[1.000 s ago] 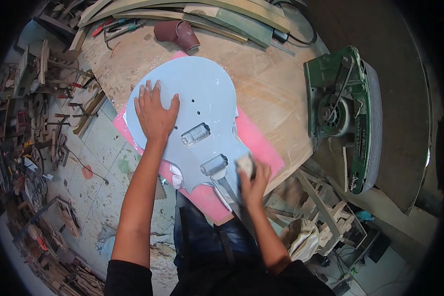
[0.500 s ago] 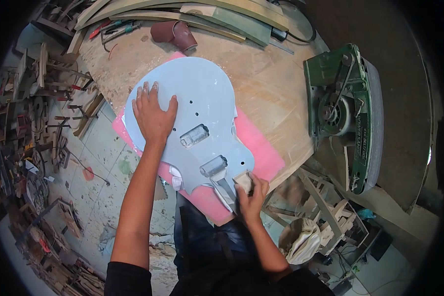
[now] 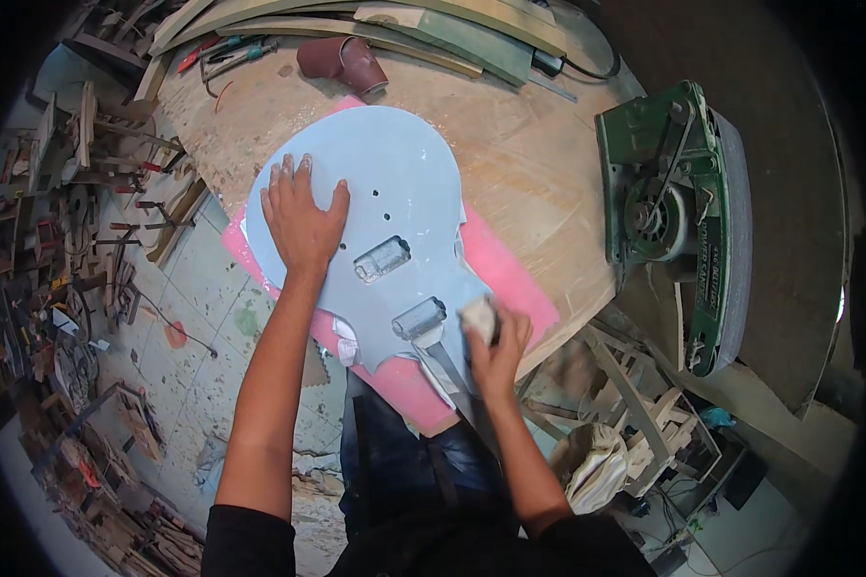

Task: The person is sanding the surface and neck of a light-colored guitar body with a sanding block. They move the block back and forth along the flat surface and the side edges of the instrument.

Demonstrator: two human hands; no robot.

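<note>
A light blue electric guitar body point(image 3: 404, 163) lies flat on a pink foam sheet point(image 3: 510, 284), its two pickup cavities and several small holes showing. Fingers spread, my left hand point(image 3: 305, 219) rests on the upper left of the body. My right hand point(image 3: 500, 351) grips a pale beige sanding block point(image 3: 478, 320) against the body's lower right horn. The block covers the small hole there. White masking material point(image 3: 438, 377) sits in the neck pocket, and a crumpled white piece point(image 3: 344, 341) shows at the lower left edge.
A green belt sander point(image 3: 659, 226) stands at the table's right edge. Reddish-brown sandpaper rolls point(image 3: 342, 65), clamps point(image 3: 236, 60) and curved wooden strips point(image 3: 443, 38) lie along the far side of the wooden table point(image 3: 539, 154). Wood scraps point(image 3: 664, 423) fill a rack below right.
My right hand has slid the sanding block up and slightly left, onto the horn and over its small hole. My left hand stays in place on the guitar body.
</note>
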